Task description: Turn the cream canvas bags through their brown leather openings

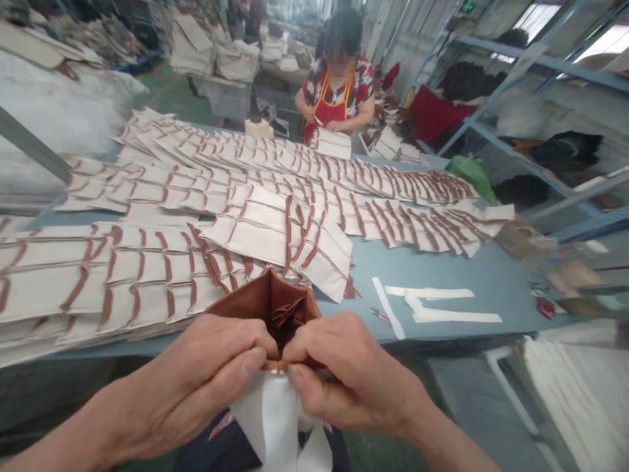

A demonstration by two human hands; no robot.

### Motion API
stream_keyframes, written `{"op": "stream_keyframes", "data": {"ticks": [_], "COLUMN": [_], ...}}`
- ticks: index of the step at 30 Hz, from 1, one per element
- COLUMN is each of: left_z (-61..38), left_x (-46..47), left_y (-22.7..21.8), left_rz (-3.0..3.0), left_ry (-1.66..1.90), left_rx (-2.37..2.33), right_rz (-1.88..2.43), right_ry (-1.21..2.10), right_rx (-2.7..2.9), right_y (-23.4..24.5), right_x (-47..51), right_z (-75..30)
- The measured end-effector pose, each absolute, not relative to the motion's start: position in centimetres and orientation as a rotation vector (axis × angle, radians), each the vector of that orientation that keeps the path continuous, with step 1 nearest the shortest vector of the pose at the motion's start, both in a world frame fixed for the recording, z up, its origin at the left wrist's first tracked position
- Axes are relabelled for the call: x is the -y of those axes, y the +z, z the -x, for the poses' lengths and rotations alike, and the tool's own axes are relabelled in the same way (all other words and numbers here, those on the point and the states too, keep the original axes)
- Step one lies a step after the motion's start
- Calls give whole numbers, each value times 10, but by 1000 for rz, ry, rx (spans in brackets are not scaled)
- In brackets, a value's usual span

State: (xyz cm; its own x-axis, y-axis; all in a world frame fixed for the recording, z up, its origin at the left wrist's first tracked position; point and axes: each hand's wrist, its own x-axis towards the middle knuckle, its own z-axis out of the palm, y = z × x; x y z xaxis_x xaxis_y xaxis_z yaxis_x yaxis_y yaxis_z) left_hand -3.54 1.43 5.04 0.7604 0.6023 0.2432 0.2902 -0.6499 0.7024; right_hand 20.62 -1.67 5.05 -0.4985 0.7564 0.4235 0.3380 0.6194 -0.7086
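Brown-lined cream canvas pouch [275,308] being pinched at its rim, left hand [196,380] and right hand [344,373] fingers closed tight. Better keeping both grips level, pulling evenly above the blue desk [442,269].

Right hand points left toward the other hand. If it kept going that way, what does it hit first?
The right hand would likely meet the left hand first: their thumbs nearly touch over the brown pouch edge both pinch.

Overlapping rows of cream bags [275,196] on blue table [442,269], white strips [442,305], seated person [339,85], metal shelving [540,65]
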Motion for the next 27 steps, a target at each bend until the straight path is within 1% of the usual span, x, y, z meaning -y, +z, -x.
{"op": "stream_keyframes", "data": {"ticks": [3,6,13,17,22,27], "left_z": [39,43,41,38,37,26], "left_x": [-18,-20,-26,-23,-5,8], "left_y": [44,44,66,68,54,42], "left_rz": [-2417,-2530,-2286,-2297,-2343,-2469], "left_ry": [506,535,379,364,407,568], "left_rx": [-610,-566,-608,-587,-510,-516], "right_rz": [864,873,851,858,809,867], "right_ry": [551,471,344,344,441,299], "right_rx": [2187,2279,2348,2384,2389,2465], "right_y": [47,45,49,55,63,67], "right_x": [18,19,18,19,32,42], "right_z": [-208,-209,-202,-199,-204,-207]}}
